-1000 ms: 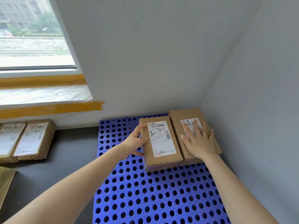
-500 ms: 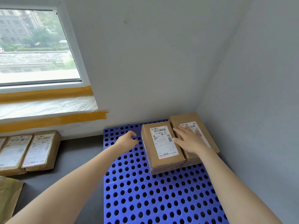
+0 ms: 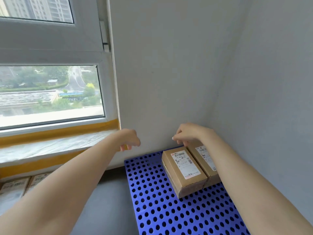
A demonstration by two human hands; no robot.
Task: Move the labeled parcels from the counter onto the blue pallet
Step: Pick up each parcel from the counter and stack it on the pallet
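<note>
Two labeled parcels lie flat and side by side on the far right corner of the blue pallet (image 3: 169,209), their long sides touching. The left parcel (image 3: 183,170) shows its full white label face up. The right parcel (image 3: 205,160) sits against the side wall (image 3: 271,99) and is partly hidden by my right forearm.

My left hand (image 3: 129,139) hangs in the air above the far left edge of the pallet, clear of both parcels. Its fingers (image 3: 125,147) are loosely curled downward, spread slightly, and hold nothing.

My right hand (image 3: 188,133) is raised above the far ends of the two parcels. Its fingers (image 3: 179,139) are bent and drawn close together, empty, just above the boxes; I cannot tell whether the fingertips touch the cardboard.

More labeled parcels (image 3: 15,187) lie at the lower left on the grey tabletop (image 3: 105,209), below the window sill (image 3: 50,145).
</note>
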